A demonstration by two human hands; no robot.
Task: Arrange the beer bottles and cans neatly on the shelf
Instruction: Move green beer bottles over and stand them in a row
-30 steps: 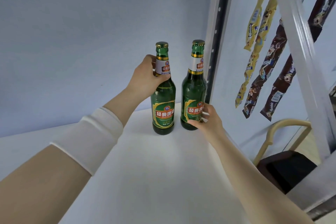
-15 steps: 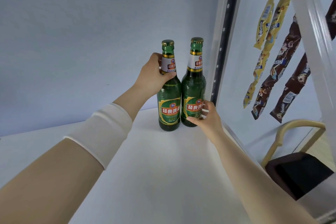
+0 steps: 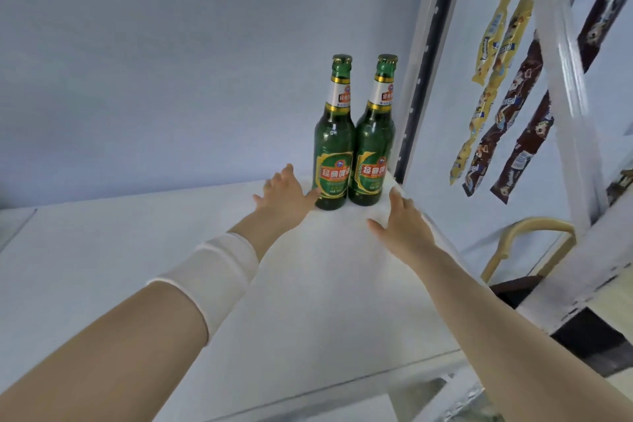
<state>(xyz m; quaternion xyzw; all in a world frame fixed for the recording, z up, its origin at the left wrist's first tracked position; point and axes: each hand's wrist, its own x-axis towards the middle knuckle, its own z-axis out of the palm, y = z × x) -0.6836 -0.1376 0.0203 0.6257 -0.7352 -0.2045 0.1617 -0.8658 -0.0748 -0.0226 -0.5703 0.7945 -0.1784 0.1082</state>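
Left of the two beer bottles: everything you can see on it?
The left bottle is green glass, gold cap on, white neck label, green-and-gold body label with a red band. It stands upright at the back right of the shelf, close beside the right bottle. The open left hand lies next to its base; contact unclear.

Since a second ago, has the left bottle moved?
Yes. The left bottle slid right, toward the black upright, closing its gap to the right bottle.

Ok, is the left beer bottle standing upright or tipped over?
Upright: the left bottle stands on its base on the shelf, cap on top, beside the right bottle.
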